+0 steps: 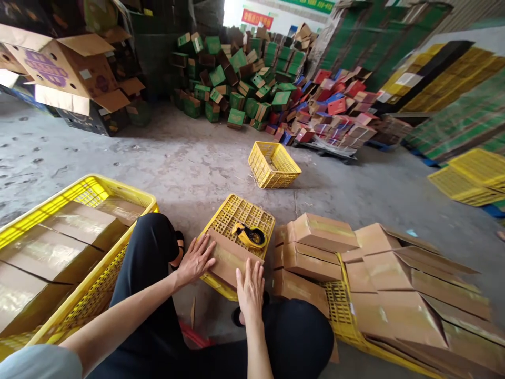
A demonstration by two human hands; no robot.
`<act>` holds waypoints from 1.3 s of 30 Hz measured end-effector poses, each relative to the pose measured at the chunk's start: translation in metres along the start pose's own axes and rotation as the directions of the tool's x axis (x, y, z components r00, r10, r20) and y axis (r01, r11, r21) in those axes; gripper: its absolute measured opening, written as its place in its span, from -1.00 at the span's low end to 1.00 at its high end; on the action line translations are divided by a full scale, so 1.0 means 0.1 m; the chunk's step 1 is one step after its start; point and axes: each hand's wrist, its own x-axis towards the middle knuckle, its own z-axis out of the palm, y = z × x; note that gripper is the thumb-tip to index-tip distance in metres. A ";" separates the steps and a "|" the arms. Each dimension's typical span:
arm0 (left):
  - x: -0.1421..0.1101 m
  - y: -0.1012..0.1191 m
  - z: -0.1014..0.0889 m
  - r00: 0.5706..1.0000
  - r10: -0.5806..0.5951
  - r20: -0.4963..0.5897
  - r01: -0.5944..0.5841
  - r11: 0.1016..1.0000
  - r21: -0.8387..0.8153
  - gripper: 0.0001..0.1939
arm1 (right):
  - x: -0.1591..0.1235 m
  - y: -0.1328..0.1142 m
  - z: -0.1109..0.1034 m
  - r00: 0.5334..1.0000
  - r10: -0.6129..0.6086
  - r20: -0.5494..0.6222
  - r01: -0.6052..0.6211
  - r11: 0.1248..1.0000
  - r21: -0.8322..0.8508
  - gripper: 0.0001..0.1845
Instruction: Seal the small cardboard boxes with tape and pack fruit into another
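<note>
A taped cardboard box (229, 259) lies on an upturned yellow plastic crate (223, 213) between my knees. My left hand (196, 258) rests with spread fingers on the box's left end. On its right end my right hand (251, 284) lies flat, fingers stretched out. Neither hand grips anything. Just beyond the box, on the same crate, sits a yellow and black tape dispenser (250, 235); no hand touches it.
At my left stands a large yellow crate (152, 202) holding taped boxes (79, 223). Several cardboard boxes (398, 273) are stacked at my right, partly in another yellow crate (337, 302). Ahead are a small yellow basket (275, 166) and a heap of green boxes (236, 117).
</note>
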 end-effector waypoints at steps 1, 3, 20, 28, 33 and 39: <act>-0.03 0.03 -0.01 1.000 0.010 -0.009 -0.010 1.000 0.009 -0.37 | -0.06 -0.01 0.04 1.000 0.001 -0.029 -0.001 1.000 -0.012 -0.21; -0.10 0.13 -0.01 0.999 0.038 -0.016 -0.038 0.999 0.008 -0.35 | -0.19 -0.03 0.13 0.997 -0.018 -0.074 0.015 0.999 -0.041 -0.19; -0.30 0.50 0.05 0.978 0.180 0.105 -0.166 0.978 -0.128 -0.41 | -0.34 -0.33 0.30 0.972 -0.222 -0.077 0.222 0.975 -0.013 -0.37; -0.25 0.44 -0.03 0.975 0.200 0.097 -0.178 0.963 -0.202 -0.41 | -0.31 -0.40 0.30 0.904 -0.356 -0.235 0.368 0.930 0.007 -0.42; -0.22 0.23 -0.06 0.999 0.002 0.038 0.002 0.993 -0.114 -0.30 | -0.25 -0.54 0.08 0.942 -0.298 -0.153 0.303 0.953 0.006 -0.42; -0.20 0.16 -0.05 0.999 0.008 0.038 -0.005 0.996 -0.085 -0.38 | -0.21 -0.74 0.00 0.964 -0.255 -0.070 0.253 0.967 -0.026 -0.42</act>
